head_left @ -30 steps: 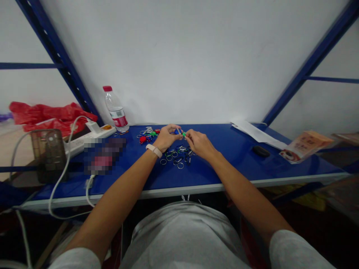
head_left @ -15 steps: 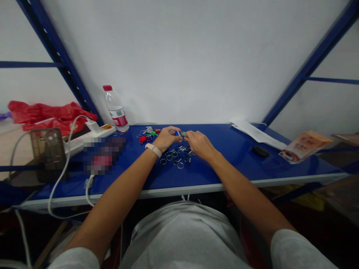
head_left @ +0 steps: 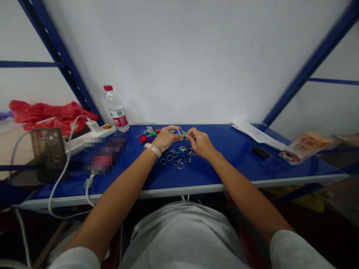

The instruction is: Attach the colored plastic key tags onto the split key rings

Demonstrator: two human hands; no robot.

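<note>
My left hand point(head_left: 166, 138), with a pale band on the wrist, is closed around a small blue piece point(head_left: 178, 131) that has a light stripe. Close beside it, my right hand point(head_left: 198, 142) pinches a small green keychain part point(head_left: 185, 134); a ring seems to hang under it. The two pieces meet or nearly meet between my fingertips, but I cannot tell if they are joined. Below my hands lies a loose pile of key rings with dark and silver fittings point(head_left: 180, 165). Left of my left hand is a cluster of coloured keychains point(head_left: 143, 139) in red, green and blue.
On the blue table point(head_left: 235, 168) a water bottle point(head_left: 119, 116), a power strip point(head_left: 84, 140) and a blurred-out device with a cable point(head_left: 105, 157) stand or lie to the left. Rightward are papers point(head_left: 258, 135), a black oval object point(head_left: 260, 151) and a packet point(head_left: 304, 147).
My right hand's fingers have shifted from a fist-like grip to a fingertip pinch, showing more of the green part. My left hand stays nearly in place.
</note>
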